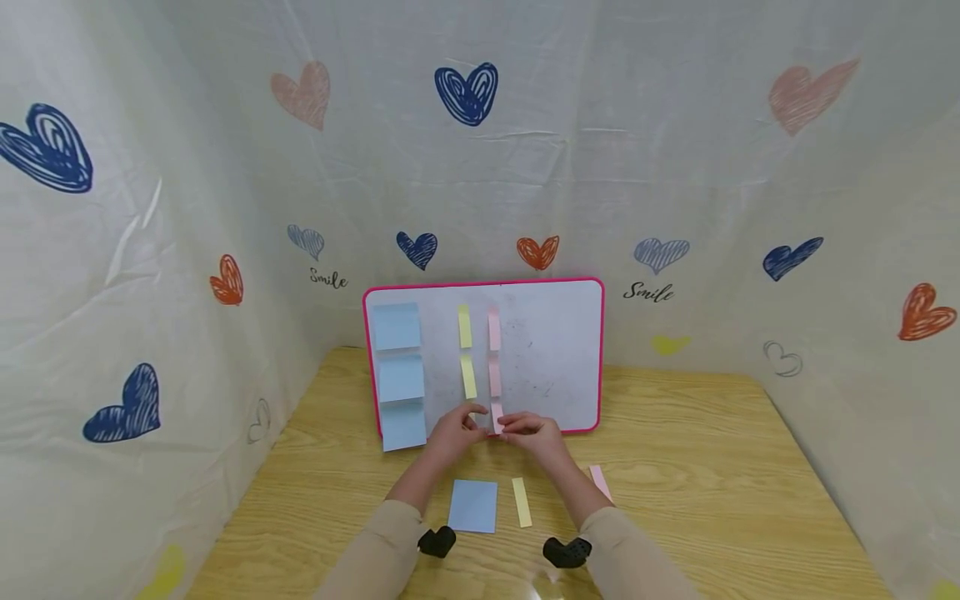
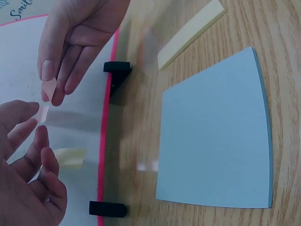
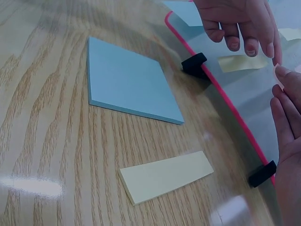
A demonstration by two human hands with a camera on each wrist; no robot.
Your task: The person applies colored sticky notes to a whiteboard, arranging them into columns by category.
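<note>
My right hand (image 1: 536,433) pinches the lower end of a small pink sticky note (image 1: 497,412) between thumb and fingers, low on the whiteboard (image 1: 558,358). My left hand (image 1: 453,435) is on the note's other side. In the left wrist view its fingertips (image 2: 33,107) are right at the pink paper, thumb and fingers apart. Two more pink notes (image 1: 494,375) stick in a column above. Left of them runs a column of narrow yellow notes (image 1: 468,377); the lowest (image 2: 70,158) is partly hidden by my left hand in the head view.
Three blue square notes (image 1: 401,378) line the board's left side. On the wooden table (image 1: 697,467) before it lie a blue note pad (image 1: 473,506), a yellow strip pad (image 1: 522,502) and a pink strip pad (image 1: 599,482), partly behind my right forearm. Black feet (image 3: 194,62) support the board.
</note>
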